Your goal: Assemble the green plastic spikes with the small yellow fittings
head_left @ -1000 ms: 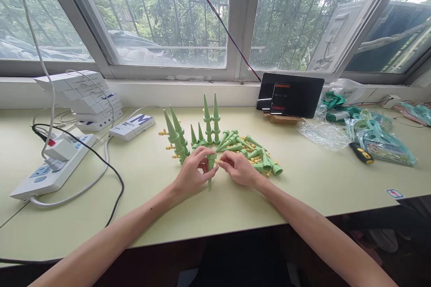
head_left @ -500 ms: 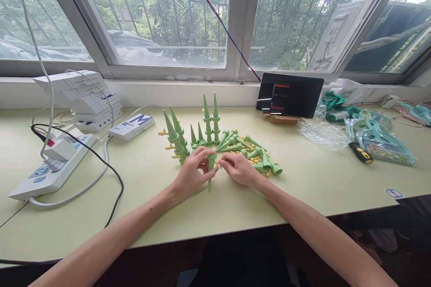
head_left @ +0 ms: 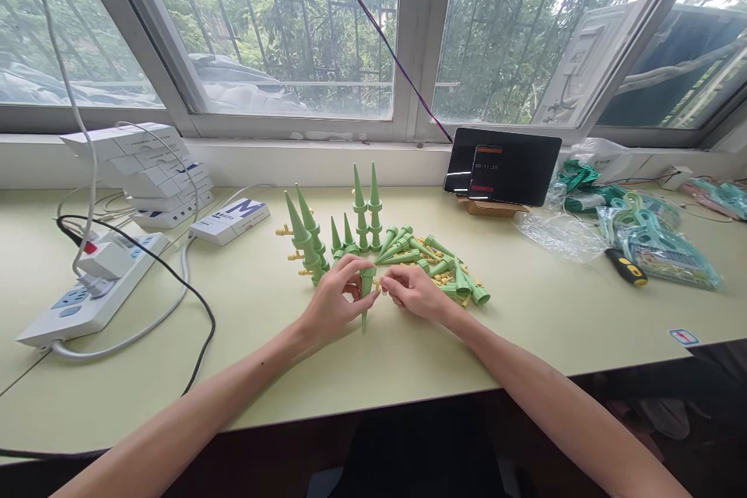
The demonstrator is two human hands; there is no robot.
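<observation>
Between thumb and fingers, my left hand [head_left: 338, 292] grips a green plastic watering spike [head_left: 366, 288], its point aimed down at the table. Against the side of that spike, my right hand [head_left: 415, 292] pinches a small yellow valve [head_left: 377, 285], partly hidden by the fingertips. Behind my left hand, several green spikes stand point up in stacks [head_left: 308, 237], some with yellow valves sticking out sideways. Two taller stacks [head_left: 367, 210] rise farther back. Beyond my right hand lies a loose pile of green spikes [head_left: 461, 276] mixed with yellow valves [head_left: 429, 250].
A power strip [head_left: 93, 296] with cables and stacked white boxes [head_left: 157, 175] occupy the left. At the back, a dark tablet [head_left: 519, 167] leans on a small cardboard box [head_left: 493, 207]. To the right are plastic bags [head_left: 659, 241] and a yellow-black tool handle [head_left: 626, 266].
Both hands stay almost in place, with the spike and the yellow valve still held together. The whole view has shifted very slightly.
</observation>
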